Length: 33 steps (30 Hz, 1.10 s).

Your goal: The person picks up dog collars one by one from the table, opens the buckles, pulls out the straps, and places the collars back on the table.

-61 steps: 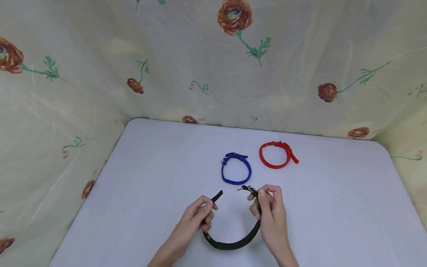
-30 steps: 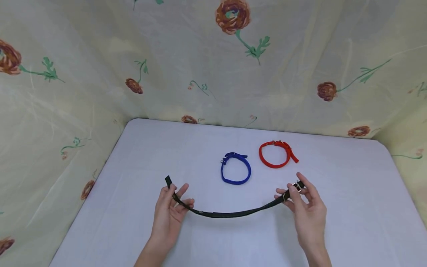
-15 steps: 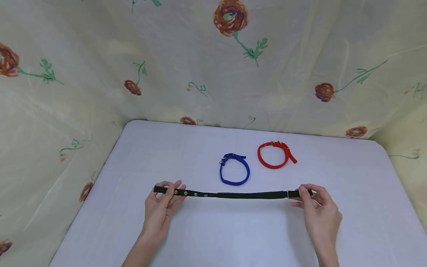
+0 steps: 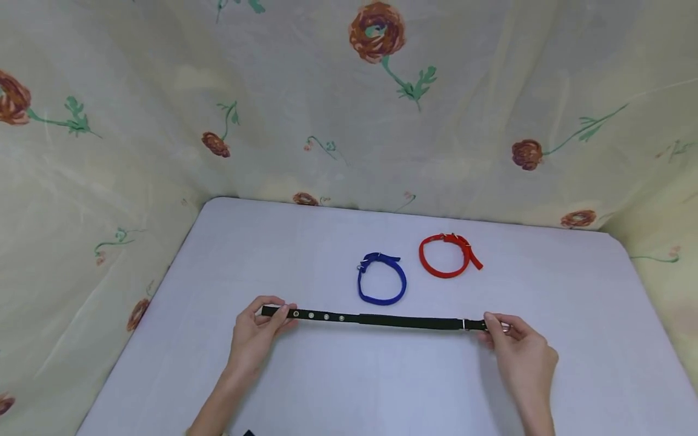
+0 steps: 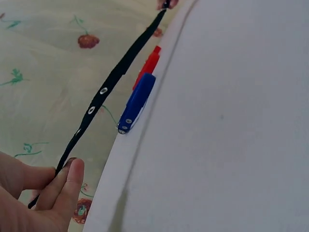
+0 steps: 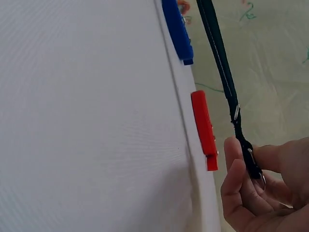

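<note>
A black collar point(image 4: 409, 322) with metal eyelets is stretched out nearly straight between both hands, above the table. My left hand point(image 4: 255, 333) pinches its eyelet end between thumb and fingers; in the left wrist view the strap point(image 5: 113, 77) runs up and away from that hand. The buckle end is pinched by my right hand point(image 4: 520, 348), whose fingers partly cover the buckle point(image 6: 252, 157). Beyond the strap a blue collar point(image 4: 405, 284) lies on the table, fastened in a loop. A red collar point(image 4: 443, 275), also looped, lies farther back and to its right.
The white table point(image 4: 354, 387) has rounded far corners. A floral curtain point(image 4: 463, 121) hangs behind it and along both sides. A small dark object point(image 4: 249, 433) shows at the bottom edge near the left forearm.
Hands moved apart, pulling the black collar from a curved loop out to nearly straight. Over the last half second the strap's buckle end dropped slightly. The blue and red collars stayed put.
</note>
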Motion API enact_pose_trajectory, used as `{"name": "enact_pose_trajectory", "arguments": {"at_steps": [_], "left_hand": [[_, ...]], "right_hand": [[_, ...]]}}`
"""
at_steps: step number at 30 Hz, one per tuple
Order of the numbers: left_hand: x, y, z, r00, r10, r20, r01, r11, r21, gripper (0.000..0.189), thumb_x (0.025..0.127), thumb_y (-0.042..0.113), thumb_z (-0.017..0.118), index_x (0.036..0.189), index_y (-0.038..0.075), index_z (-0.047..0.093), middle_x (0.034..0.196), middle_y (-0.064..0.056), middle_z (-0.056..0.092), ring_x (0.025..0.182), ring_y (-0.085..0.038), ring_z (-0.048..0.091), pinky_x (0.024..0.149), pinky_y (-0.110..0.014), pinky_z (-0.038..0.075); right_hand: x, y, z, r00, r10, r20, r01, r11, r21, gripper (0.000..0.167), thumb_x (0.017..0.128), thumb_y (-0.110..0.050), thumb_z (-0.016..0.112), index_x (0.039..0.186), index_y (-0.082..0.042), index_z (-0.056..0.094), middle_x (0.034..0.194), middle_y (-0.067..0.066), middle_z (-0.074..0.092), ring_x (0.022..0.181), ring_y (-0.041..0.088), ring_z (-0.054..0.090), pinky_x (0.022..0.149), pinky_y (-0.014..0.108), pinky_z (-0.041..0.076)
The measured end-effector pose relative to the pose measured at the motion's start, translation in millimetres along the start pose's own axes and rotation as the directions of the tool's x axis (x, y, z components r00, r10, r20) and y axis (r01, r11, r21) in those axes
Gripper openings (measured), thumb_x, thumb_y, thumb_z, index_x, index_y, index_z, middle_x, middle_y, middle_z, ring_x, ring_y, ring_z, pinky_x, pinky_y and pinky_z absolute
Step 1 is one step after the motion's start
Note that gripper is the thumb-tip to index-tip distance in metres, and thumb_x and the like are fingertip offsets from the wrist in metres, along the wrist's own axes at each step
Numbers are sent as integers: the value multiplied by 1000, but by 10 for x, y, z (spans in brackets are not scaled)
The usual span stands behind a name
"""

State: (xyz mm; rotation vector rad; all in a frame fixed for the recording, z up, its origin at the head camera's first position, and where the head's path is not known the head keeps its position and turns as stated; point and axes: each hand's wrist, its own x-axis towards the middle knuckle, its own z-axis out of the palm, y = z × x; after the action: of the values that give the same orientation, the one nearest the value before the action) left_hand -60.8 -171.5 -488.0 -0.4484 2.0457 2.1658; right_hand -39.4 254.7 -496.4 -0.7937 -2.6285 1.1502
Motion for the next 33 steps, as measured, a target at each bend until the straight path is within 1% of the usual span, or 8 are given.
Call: {"name": "enact_pose_trajectory", "arguments": {"at_steps": [3, 6, 10, 14, 19, 25, 30, 33], "left_hand": [[68, -7, -53, 1000, -14, -18, 16, 994, 111, 23, 103, 7, 72, 124, -2, 67, 124, -25, 78, 98, -28, 84, 90, -30, 65], [148, -24, -94, 1000, -19, 25, 14, 985, 171, 25, 105, 7, 69, 129, -1, 69, 128, -26, 77, 98, -28, 84, 89, -29, 66], [235, -41, -123, 997, -21, 75, 1, 965, 263, 27, 107, 10, 67, 132, 0, 69, 123, -26, 78, 98, -28, 84, 91, -32, 65], [296, -35, -131, 997, 6, 80, -36, 920, 390, 26, 107, 15, 69, 129, 4, 73, 112, -20, 82, 93, -26, 84, 96, -36, 64], [357, -4, -138, 994, 40, 101, -84, 871, 485, 26, 106, 12, 69, 130, 4, 74, 105, -18, 84, 88, -24, 84, 94, -41, 65], [413, 37, -160, 996, 35, 77, -70, 842, 535, 21, 101, 11, 75, 119, 1, 78, 91, -15, 84, 78, -22, 84, 81, -35, 67], [459, 45, -162, 998, 49, 40, -63, 805, 591, 19, 97, 17, 82, 112, 5, 81, 81, -8, 83, 69, -16, 81, 81, -32, 66], [482, 39, -153, 998, 51, 32, -59, 791, 609, 20, 96, 19, 83, 110, 5, 81, 77, -5, 82, 65, -15, 80, 82, -35, 66]], "right_hand": [[34, 66, 26, 999, 25, 41, -25, 1000, -6, 43, 102, -53, 71, 118, -14, 81, 76, -5, 82, 62, 0, 65, 65, 25, 38], [111, 114, 38, 988, 91, 126, -91, 996, -2, 50, 102, -58, 69, 126, -15, 79, 78, -7, 83, 66, 0, 71, 67, 26, 39], [193, 135, 43, 969, 134, 205, -141, 990, 19, 49, 104, -51, 69, 135, -13, 75, 85, -4, 85, 70, 0, 77, 66, 25, 43], [231, 116, 50, 972, 123, 201, -127, 992, 8, 50, 105, -48, 69, 135, -8, 73, 87, 2, 85, 70, 3, 78, 66, 23, 44], [222, 90, 63, 986, 90, 138, -81, 994, -70, 48, 103, -47, 73, 126, -6, 77, 79, 3, 82, 64, 6, 74, 68, 24, 42], [239, 95, 59, 992, 25, 122, -8, 991, -136, 42, 103, -42, 74, 117, -3, 79, 70, 1, 77, 58, 12, 64, 61, 29, 37], [245, 90, 58, 990, 8, 141, 15, 987, -162, 38, 104, -37, 74, 116, -1, 77, 71, 4, 74, 57, 15, 62, 54, 27, 39], [247, 99, 56, 988, -23, 153, 49, 985, -163, 37, 104, -34, 74, 116, 1, 75, 70, 6, 71, 57, 17, 59, 50, 28, 38]]}}
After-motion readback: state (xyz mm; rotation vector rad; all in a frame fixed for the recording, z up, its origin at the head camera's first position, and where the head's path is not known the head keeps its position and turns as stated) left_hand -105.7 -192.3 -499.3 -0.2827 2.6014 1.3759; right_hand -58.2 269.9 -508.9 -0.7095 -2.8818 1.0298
